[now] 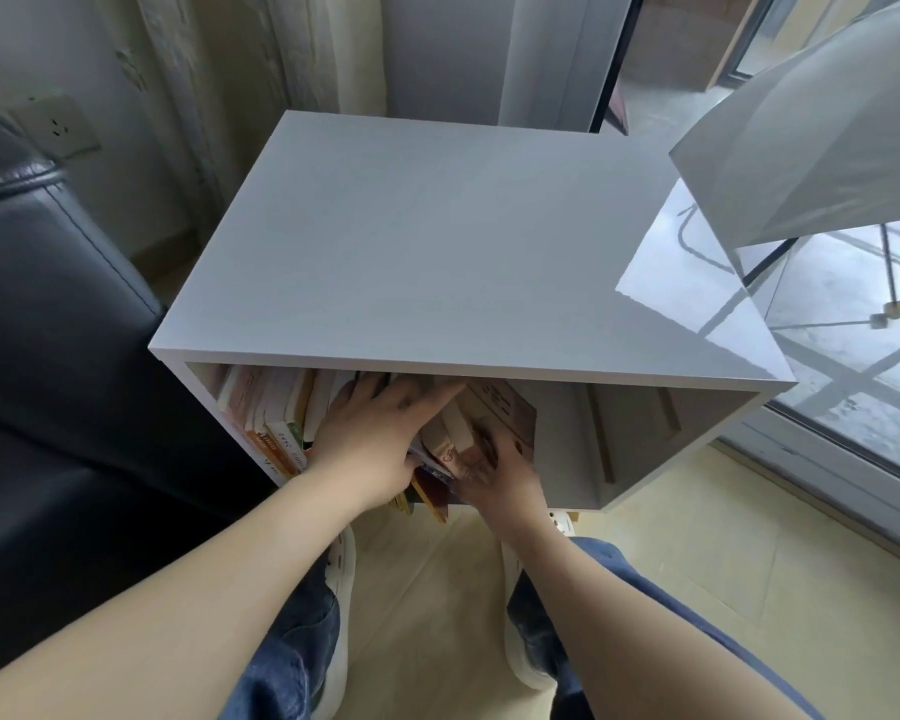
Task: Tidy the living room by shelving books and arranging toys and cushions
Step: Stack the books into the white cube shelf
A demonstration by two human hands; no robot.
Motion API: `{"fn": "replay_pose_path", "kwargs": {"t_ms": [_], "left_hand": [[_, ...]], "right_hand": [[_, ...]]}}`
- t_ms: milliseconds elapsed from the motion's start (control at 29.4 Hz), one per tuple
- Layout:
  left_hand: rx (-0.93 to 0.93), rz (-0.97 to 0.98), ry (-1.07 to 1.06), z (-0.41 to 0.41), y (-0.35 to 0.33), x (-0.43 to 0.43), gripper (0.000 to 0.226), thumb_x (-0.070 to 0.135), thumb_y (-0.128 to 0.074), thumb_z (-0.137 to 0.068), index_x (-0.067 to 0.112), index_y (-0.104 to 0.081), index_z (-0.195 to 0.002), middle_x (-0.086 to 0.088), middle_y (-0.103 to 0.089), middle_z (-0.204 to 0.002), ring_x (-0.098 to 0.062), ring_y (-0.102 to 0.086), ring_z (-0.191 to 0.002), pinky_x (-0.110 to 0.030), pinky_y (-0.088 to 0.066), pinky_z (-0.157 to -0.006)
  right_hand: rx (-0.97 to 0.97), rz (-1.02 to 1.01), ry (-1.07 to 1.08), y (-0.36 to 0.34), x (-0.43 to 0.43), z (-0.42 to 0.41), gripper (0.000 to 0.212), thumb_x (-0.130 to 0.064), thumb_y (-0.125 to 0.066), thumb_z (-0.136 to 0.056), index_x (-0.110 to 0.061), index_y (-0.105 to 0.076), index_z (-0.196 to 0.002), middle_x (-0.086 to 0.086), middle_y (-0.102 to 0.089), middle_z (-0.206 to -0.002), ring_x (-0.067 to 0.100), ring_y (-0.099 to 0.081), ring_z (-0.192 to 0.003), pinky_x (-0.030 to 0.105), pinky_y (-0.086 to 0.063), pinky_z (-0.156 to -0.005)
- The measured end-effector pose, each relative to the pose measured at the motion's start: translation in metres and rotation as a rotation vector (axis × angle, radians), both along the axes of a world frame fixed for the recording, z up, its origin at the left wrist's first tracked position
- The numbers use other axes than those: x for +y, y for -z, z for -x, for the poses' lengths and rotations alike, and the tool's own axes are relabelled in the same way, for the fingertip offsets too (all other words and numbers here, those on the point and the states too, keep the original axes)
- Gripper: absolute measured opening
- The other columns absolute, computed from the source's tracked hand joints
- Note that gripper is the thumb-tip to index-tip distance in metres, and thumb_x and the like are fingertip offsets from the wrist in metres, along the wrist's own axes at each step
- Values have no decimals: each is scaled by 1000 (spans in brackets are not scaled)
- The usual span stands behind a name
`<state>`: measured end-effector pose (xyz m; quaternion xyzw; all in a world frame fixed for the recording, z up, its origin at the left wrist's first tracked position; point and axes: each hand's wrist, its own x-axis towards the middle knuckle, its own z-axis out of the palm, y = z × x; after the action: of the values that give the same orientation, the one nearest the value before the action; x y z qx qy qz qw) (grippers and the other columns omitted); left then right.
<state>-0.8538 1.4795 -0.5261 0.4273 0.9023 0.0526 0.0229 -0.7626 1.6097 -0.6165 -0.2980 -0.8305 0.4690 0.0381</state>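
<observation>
Two hands work inside a white shelf, seen from above through the head camera. The shelf is a box with its open side toward the person, standing on a pale floor between a black sofa and a window.

All the books sit in the left half of the opening. Those nearest the left wall stand upright, long axis vertical, spines toward the person. Further right the row slants: a brown book leans with its top tipped right and back, cover facing outward, its long axis running from low front to high rear. A few lower ends stick out past the shelf's front edge.

The left hand lies on the slanted books, fingers straight and spread, pressing them, tips hidden under the shelf's top. The right hand is lower, against the foot of the brown book; whether its fingers curl round the edge or only push cannot be told, as they blur.

Jeans and white shoes show below. A lamp hangs at right, and a curtain and socket are behind.
</observation>
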Motion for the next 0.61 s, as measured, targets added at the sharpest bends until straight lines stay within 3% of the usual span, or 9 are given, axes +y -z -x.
{"fn": "replay_pose_path", "kwargs": {"t_ms": [170, 306, 374, 442, 511, 545, 613], "left_hand": [[54, 36, -69, -3, 2, 4, 83, 17, -53, -89, 46, 0, -147, 6, -40, -139, -22, -28, -132, -34, -27, -109], [225, 277, -65, -16, 1, 10, 66, 31, -58, -86, 36, -28, -144, -4, -38, -141, -33, -30, -131, -48, -12, -112], [311, 304, -103, -23, -1, 11, 59, 43, -62, -80, 34, -45, -136, -5, -44, -139, -33, -35, -130, -51, -5, -107], [318, 291, -80, -24, 0, 13, 57, 49, -54, -86, 28, -43, -138, -8, -34, -148, -33, -25, -138, -49, 4, -104], [310, 329, -73, -22, 2, 16, 54, 48, -44, -93, 22, -41, -140, -11, -22, -154, -31, -14, -142, -48, 4, -112], [310, 345, -74, -21, -1, 18, 48, 45, -42, -96, 20, -45, -136, -11, -20, -155, -31, -13, -143, -46, 1, -115], [298, 353, -54, -20, 3, 16, 38, 38, -45, -97, 18, -54, -127, -12, -21, -155, -31, -17, -142, -45, -1, -116]], "right_hand": [[-17, 160, -87, 8, 16, -6, 74, -15, -82, -70, -22, -43, -133, -13, -53, -122, 5, -50, -112, 23, -48, -88], [36, 489, 25, 8, 21, -7, 59, -1, -69, -77, -17, -50, -131, 1, -59, -126, 15, -57, -114, 19, -54, -73], [20, 587, 115, 4, 22, -5, 55, 3, -60, -80, -17, -52, -130, 4, -62, -122, 18, -60, -108, 23, -55, -74], [-9, 597, 147, 1, 24, -5, 53, 0, -57, -82, -17, -52, -131, 3, -62, -119, 20, -60, -104, 28, -53, -82], [-7, 602, 130, 1, 23, -7, 55, -3, -61, -82, -18, -48, -134, 1, -58, -122, 20, -57, -108, 27, -50, -83], [-14, 571, 90, 3, 22, -8, 63, -5, -66, -79, -20, -42, -136, -1, -55, -126, 20, -55, -113, 26, -49, -85], [-139, 313, -61, 10, 16, -12, 90, -12, -75, -71, -27, -26, -145, -3, -48, -134, 21, -49, -122, 34, -47, -93]]}}
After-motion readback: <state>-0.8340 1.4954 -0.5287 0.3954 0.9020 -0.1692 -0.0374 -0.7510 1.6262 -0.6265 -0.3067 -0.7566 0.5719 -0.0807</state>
